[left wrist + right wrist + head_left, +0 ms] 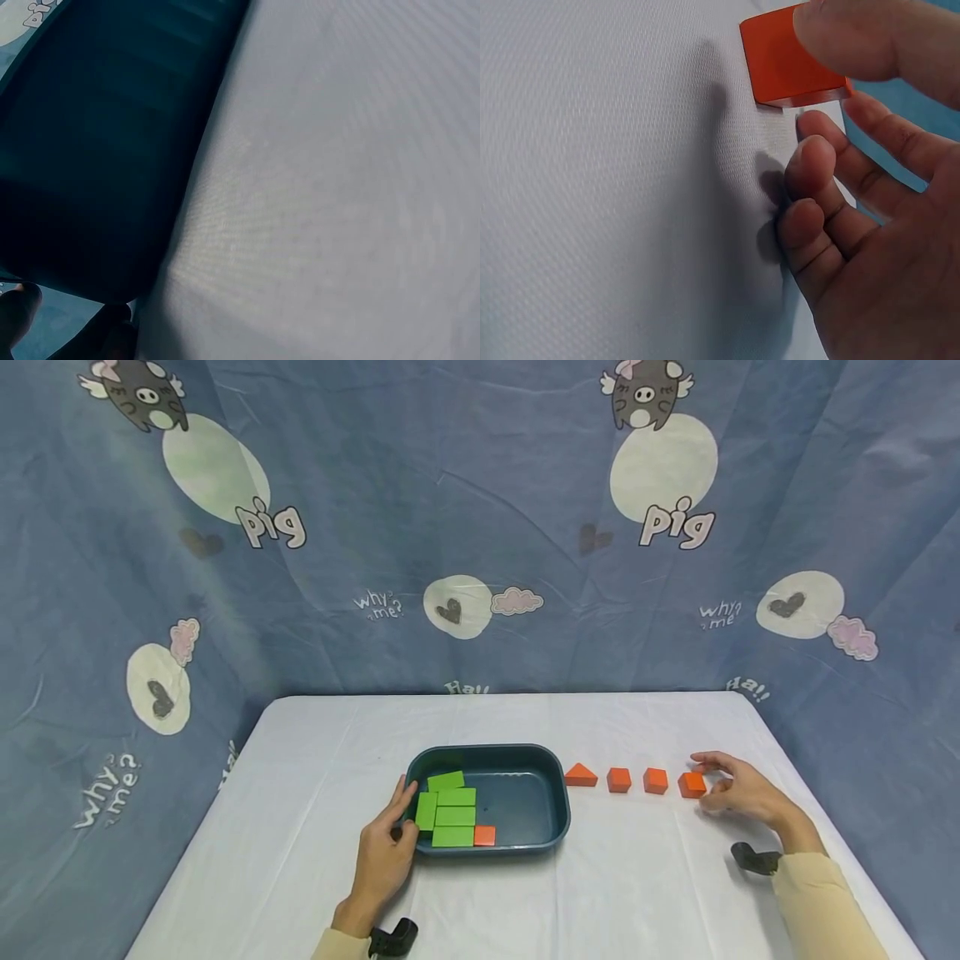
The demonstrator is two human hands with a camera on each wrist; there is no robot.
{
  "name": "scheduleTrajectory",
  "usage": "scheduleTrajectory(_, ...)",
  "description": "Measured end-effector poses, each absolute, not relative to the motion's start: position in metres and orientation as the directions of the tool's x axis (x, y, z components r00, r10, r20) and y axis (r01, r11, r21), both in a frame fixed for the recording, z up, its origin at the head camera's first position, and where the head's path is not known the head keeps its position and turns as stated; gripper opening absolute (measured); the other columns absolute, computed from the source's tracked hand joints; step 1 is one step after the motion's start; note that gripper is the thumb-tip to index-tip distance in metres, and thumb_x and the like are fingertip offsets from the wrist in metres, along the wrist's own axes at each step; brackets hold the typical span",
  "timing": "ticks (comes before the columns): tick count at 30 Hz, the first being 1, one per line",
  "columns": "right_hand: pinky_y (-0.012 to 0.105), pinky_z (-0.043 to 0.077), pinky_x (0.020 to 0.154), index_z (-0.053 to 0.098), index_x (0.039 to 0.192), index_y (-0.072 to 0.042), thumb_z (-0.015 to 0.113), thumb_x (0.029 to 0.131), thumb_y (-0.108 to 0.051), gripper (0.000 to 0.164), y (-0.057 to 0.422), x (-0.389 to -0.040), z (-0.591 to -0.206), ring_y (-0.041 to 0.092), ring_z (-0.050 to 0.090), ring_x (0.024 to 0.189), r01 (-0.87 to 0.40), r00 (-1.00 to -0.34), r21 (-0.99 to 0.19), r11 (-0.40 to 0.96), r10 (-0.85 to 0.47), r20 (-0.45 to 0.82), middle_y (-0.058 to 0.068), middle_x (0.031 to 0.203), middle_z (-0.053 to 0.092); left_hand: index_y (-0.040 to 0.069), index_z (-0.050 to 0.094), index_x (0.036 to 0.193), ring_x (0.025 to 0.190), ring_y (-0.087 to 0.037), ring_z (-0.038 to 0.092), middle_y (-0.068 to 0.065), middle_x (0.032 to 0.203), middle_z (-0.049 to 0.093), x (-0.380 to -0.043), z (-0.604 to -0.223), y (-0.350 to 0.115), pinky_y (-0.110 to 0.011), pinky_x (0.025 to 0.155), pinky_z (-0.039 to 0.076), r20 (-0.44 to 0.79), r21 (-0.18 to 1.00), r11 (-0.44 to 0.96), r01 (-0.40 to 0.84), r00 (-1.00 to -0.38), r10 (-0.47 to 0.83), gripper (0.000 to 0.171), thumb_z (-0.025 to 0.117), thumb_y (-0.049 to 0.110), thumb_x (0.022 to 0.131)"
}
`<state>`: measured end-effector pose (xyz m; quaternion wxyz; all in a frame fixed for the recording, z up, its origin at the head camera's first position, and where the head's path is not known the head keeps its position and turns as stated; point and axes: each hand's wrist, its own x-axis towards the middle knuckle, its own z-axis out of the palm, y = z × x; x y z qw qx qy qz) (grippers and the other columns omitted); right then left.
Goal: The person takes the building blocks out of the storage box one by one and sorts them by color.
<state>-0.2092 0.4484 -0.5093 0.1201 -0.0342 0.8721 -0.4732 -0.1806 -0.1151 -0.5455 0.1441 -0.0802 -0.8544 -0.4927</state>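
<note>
A dark teal tray sits on the table, several green blocks and one orange block in its left part. My left hand rests against the tray's left end, fingers and thumb touching the rim. In the left wrist view, two dark fingertips meet the tray's outer wall. To the right of the tray, my right hand has its thumb and index finger apart around an orange cube, the rightmost of a row. The thumb covers part of the cube in the right wrist view; the other fingers are loosely bent.
Left of that cube, an orange triangular block and two more orange cubes, one nearer the triangle and another cube, stand in line. White cloth covers the table. A blue printed curtain hangs behind and at both sides.
</note>
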Motion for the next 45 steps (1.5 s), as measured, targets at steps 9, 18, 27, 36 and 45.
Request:
scheduleTrajectory(9,0.028,0.050,0.069,0.037,0.151,0.004,0.081,0.080,-0.008,0.084,0.445,-0.210,-0.498,0.023,0.060,0.077,0.036,-0.975,-0.801,0.597,-0.155,-0.159,0.030,0.136,0.051,0.007,0.055,0.148,0.142,-0.022,0.041,-0.013,0.158,0.041,-0.181,-0.547,-0.117,-0.009,0.105,0.029,0.306,0.828,0.497,0.261,-0.952,-0.010,0.060,0.055,-0.006,0.089)
scheduleTrajectory(18,0.028,0.047,0.065,0.031,0.157,-0.002,0.081,0.084,-0.012,0.089,0.428,-0.217,-0.479,0.018,0.059,0.077,-0.044,-0.986,-0.811,0.583,-0.158,-0.060,0.025,0.144,0.046,0.008,0.055,0.147,0.141,-0.021,0.042,-0.013,0.157,0.042,-0.179,-0.546,-0.118,-0.011,0.105,0.029,0.320,0.821,0.504,0.268,-0.947,-0.017,0.060,0.055,-0.005,0.089)
scheduleTrajectory(27,0.027,0.052,0.078,0.038,0.154,-0.005,0.082,0.083,-0.008,0.084,0.390,-0.229,-0.462,0.022,0.062,0.082,-0.157,-0.975,-0.852,0.500,-0.216,0.053,0.017,0.137,0.053,0.006,0.055,0.147,0.141,-0.021,0.042,-0.014,0.157,0.043,-0.179,-0.550,-0.120,-0.014,0.106,0.031,0.333,0.822,0.492,0.287,-0.943,-0.007,0.059,0.055,-0.006,0.089)
scheduleTrajectory(36,0.029,0.056,0.074,0.039,0.152,0.001,0.083,0.082,-0.004,0.084,0.350,-0.246,-0.446,0.025,0.064,0.082,-0.251,-0.941,-0.878,0.408,-0.314,0.124,0.024,0.137,0.053,0.006,0.055,0.146,0.141,-0.021,0.042,-0.013,0.156,0.043,-0.182,-0.549,-0.121,-0.022,0.109,0.033,0.355,0.819,0.480,0.315,-0.935,0.010,0.059,0.056,-0.007,0.089)
scheduleTrajectory(45,0.034,0.058,0.074,0.040,0.153,-0.004,0.082,0.081,-0.002,0.083,0.302,-0.266,-0.437,0.031,0.064,0.088,-0.261,-0.903,-0.910,0.324,-0.416,0.111,0.024,0.138,0.054,0.005,0.055,0.147,0.141,-0.019,0.042,-0.012,0.156,0.044,-0.180,-0.549,-0.122,-0.014,0.104,0.034,0.353,0.824,0.470,0.317,-0.935,0.011,0.058,0.056,-0.005,0.090)
